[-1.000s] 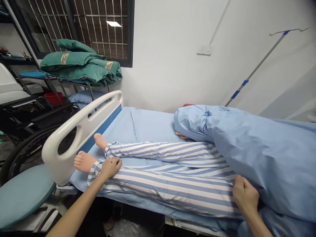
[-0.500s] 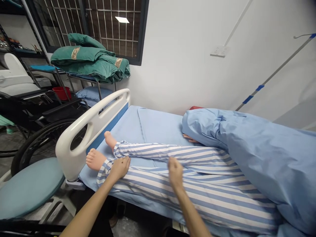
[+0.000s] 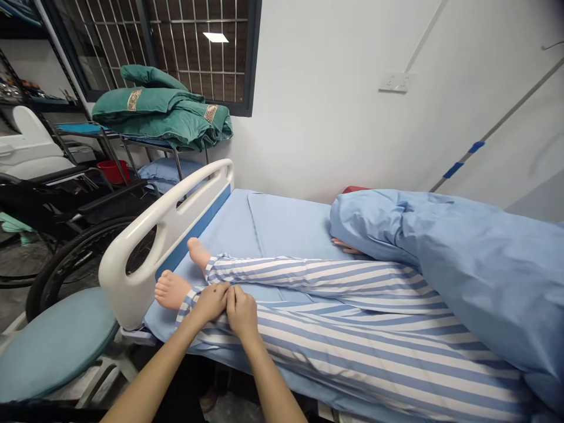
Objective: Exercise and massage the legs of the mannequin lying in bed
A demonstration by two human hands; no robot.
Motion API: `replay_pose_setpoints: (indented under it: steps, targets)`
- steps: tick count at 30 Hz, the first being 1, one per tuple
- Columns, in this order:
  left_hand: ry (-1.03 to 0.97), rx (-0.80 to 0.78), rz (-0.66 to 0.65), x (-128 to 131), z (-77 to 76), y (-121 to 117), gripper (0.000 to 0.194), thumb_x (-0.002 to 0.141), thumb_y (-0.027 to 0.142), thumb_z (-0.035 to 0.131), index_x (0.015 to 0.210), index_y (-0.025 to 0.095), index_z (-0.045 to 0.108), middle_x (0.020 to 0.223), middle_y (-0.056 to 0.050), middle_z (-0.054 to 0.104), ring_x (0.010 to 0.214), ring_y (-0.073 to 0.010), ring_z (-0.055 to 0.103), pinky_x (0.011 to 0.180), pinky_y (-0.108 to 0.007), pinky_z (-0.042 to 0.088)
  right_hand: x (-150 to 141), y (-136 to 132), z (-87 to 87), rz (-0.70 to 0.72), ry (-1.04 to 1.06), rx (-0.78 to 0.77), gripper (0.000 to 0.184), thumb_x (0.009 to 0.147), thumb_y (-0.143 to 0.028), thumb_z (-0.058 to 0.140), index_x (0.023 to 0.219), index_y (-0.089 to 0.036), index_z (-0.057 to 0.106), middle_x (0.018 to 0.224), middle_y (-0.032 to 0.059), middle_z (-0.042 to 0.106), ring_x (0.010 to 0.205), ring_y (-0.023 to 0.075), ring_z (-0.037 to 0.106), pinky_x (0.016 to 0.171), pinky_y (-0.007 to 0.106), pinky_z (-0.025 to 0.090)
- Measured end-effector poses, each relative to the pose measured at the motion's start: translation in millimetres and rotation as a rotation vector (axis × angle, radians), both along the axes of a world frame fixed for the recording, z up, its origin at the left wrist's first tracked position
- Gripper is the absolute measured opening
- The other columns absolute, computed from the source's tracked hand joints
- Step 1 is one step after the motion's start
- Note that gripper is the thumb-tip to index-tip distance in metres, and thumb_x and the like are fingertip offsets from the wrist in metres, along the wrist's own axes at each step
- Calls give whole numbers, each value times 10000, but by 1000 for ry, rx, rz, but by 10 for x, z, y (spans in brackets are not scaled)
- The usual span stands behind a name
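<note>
A manikin-like figure in blue-and-white striped trousers [image 3: 335,335] lies on the bed, its bare feet [image 3: 171,289] near the footboard. My left hand [image 3: 212,301] is closed over the near trouser leg, just above the ankle. Right beside it, my right hand [image 3: 242,309] is closed on the same striped leg, the two hands touching at the fingers. Both sets of fingertips are partly hidden against the cloth. The far leg lies straight behind my hands, in its own trouser leg.
A white footboard [image 3: 127,247] bounds the bed on the left. A bunched blue quilt [image 3: 458,252] covers the figure's upper part, with some fingers [image 3: 346,245] showing at its edge. A round stool [image 3: 57,346] and a wheelchair [image 3: 88,252] stand beyond the footboard. Green bedding [image 3: 163,111] lies on a rack.
My right hand has moved left from above the knee area to beside my left hand on the lower leg. My left hand has stayed on the trouser leg. The view has shifted slightly.
</note>
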State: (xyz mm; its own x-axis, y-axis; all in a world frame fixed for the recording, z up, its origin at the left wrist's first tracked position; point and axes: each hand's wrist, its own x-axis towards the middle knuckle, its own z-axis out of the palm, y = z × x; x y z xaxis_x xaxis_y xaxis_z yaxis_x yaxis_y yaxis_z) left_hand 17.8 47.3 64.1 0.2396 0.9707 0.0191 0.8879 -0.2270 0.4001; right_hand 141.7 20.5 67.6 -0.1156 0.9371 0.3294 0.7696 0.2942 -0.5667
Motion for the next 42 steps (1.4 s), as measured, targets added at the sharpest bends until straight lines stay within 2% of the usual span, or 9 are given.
replay_pose_setpoints:
  steps: [3,11,15,21,24,30,37,39,42]
  targets:
    - [-6,-27,12,-21,47,37,303,883,295,302,842,184,581,862,-62,657,816,-178,587,733,-274,397,-12,3,8,-3,26,3,338,926,-283,265,750,-180,534,609,19,616,539,130,525,531,265,190]
    - [163,77,70,47,-60,-36,341,892,317,283,955,177,588,902,-100,671,816,-212,613,698,-296,397,10,3,26,28,97,-9,361,926,-306,263,714,-184,528,581,13,587,521,130,497,530,269,185]
    - [187,75,75,17,5,-12,340,887,331,285,899,178,589,848,-101,669,787,-215,617,670,-293,397,13,6,30,29,112,-17,364,926,-313,265,707,-183,525,579,14,580,522,130,490,531,267,190]
    - [240,108,3,-48,72,-24,332,875,320,300,860,156,588,832,-119,666,733,-229,617,617,-292,382,15,10,18,33,141,-23,369,929,-323,273,674,-186,502,561,5,551,523,128,472,530,256,200]
    - [160,140,36,-36,95,-47,318,873,317,310,818,168,585,790,-88,663,700,-195,601,605,-268,357,10,16,18,29,166,-31,364,929,-324,276,667,-187,488,558,1,540,524,128,465,532,253,204]
    - [-224,182,207,55,89,-69,390,891,357,270,624,182,494,557,14,538,552,-108,483,562,-223,309,-2,35,14,12,213,-46,368,930,-335,267,644,-195,453,536,-10,500,508,129,441,531,254,217]
    - [-53,193,160,96,-28,-83,312,860,281,309,726,188,575,730,-54,626,654,-155,528,607,-262,315,-1,41,2,24,259,-62,372,917,-339,282,633,-195,473,557,-1,526,526,129,457,529,244,249]
    - [-92,202,162,77,-40,-87,326,869,291,297,714,191,565,726,-52,624,653,-154,532,619,-262,327,-61,49,50,14,301,-60,366,912,-344,290,627,-196,466,546,-3,515,512,128,444,523,246,252]
    - [-265,247,263,36,-74,-105,374,891,337,255,664,195,516,635,-34,585,612,-145,528,613,-257,339,-246,77,154,-1,429,-39,345,909,-354,293,637,-199,438,541,-11,488,505,125,425,520,248,264]
